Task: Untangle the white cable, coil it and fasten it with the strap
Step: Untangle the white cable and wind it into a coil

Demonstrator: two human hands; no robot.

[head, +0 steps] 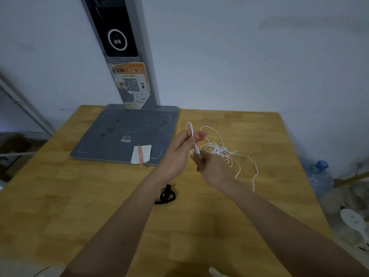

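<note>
Cable (217, 150) lies tangled toward the desk's (79, 196) far right edge; left hand (179, 154) and right hand (211, 166) each pinch its plug end. Better feed that end back through loops slowly, never yanking; strap (166, 195) waits mid-desk.

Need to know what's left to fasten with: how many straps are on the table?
1. The black strap lies curled on the wooden table, nearer the person than both hands, beneath the left forearm. No other shows, though the arms could hide one.
</note>
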